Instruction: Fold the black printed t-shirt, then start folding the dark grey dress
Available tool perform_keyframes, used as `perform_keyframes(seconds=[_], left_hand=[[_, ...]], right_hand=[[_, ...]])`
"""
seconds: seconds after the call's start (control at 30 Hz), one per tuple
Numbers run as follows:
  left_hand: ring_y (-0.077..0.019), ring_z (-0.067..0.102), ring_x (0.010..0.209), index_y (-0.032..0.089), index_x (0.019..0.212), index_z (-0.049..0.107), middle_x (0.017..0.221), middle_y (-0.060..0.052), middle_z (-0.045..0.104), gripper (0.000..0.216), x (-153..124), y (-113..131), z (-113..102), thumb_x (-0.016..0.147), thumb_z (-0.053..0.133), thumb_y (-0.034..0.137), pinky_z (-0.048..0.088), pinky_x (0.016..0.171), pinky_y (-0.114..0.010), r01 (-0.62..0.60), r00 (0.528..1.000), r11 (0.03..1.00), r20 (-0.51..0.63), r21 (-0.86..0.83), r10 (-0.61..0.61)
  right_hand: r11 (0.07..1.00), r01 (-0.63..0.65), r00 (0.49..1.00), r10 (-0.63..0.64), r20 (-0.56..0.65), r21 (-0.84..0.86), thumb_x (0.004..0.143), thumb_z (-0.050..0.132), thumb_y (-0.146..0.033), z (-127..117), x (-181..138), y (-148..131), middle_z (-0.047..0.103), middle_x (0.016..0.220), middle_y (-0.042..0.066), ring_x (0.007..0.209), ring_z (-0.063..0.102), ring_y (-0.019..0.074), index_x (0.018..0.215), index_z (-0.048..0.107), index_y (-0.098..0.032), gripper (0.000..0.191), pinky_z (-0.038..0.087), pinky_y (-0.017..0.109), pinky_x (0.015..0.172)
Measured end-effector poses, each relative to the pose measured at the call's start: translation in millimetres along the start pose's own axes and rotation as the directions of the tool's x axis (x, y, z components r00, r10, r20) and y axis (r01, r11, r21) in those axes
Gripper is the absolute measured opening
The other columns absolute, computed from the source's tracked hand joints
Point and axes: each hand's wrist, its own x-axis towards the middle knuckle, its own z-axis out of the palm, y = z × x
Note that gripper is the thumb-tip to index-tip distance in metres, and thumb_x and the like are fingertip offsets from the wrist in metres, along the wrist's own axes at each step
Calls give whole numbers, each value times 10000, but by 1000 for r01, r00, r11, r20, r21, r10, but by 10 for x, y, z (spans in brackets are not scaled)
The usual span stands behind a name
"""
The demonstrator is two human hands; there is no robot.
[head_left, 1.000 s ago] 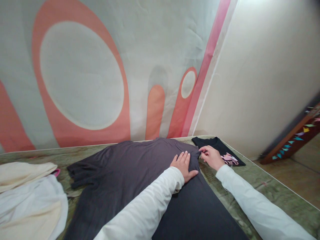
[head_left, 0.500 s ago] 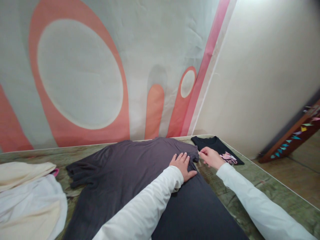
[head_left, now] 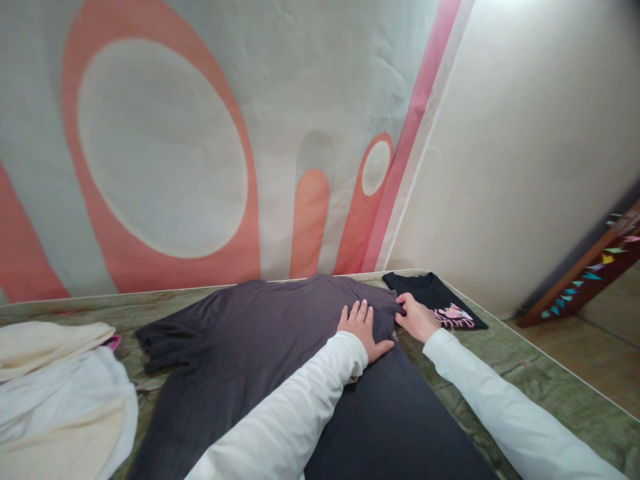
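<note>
Near a black shirt [head_left: 437, 293], left hand [head_left: 361, 331] flat, right hand [head_left: 419, 320] seemingly pinching grey sleeve [head_left: 385, 307].

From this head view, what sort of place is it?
Probably an indoor room with clothes laid out: a dark short-sleeved shirt spread on a green-brown tabletop, a black printed shirt beside it, and a coral-patterned wall behind.

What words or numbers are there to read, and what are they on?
Folded shirt: pink letters, one perhaps "K"; the rest is too blurred to read surely.
Spread shirt: no writing shows.
Wall: big shapes, no words I can read.
No numbers show clearly anywhere.
</note>
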Motion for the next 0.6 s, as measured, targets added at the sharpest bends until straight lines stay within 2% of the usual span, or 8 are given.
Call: perform_keyframes(seconds=[0.07,0.17,0.27,0.4,0.5,0.6], left_hand=[[-308,83,1283,118,1343,218,1419,-113,132,879,-2,1,1,705,176,720,60,1010,-508,45,999,999,18,6,-45],[-320,69,1284,129,1346,217,1421,-107,128,888,-3,6,-16,694,171,730,38,1006,-523,54,997,999,52,9,-54],[-321,63,1285,128,1345,220,1421,-106,128,912,-12,16,-32,681,143,748,32,1006,-529,51,997,999,65,3,-51],[-320,65,1285,130,1344,229,1421,-105,126,941,-16,13,-50,663,119,770,44,1007,-530,47,997,999,64,-11,-46],[-277,112,1287,146,1342,238,1417,-96,150,902,18,-60,-101,689,82,748,102,1017,-493,55,994,998,101,-39,-50],[-240,129,1288,154,1332,266,1412,-88,176,789,67,-242,-163,758,85,664,110,1020,-477,145,984,989,108,0,-144]], right_hand=[[999,32,998,-32,50,1,681,523,-222,-1,22,46,593,691,10,628,558,146,934,479,-196,258,356,236,573],[997,57,990,-64,124,57,709,530,-342,0,132,137,607,701,19,619,567,145,925,502,-188,267,380,234,564],[999,5,998,-7,67,36,744,494,-417,15,344,216,627,810,71,716,591,164,955,519,-157,335,412,245,623],[994,-21,999,25,31,-110,736,533,-336,109,648,200,603,974,138,878,575,192,1059,510,-105,398,409,259,737],[991,14,997,-3,81,-133,723,556,-292,186,785,117,627,918,99,872,579,185,940,595,-152,260,405,250,745],[986,19,996,-4,88,-166,743,530,-267,195,838,64,625,908,84,876,576,192,866,626,-186,176,401,262,743]])
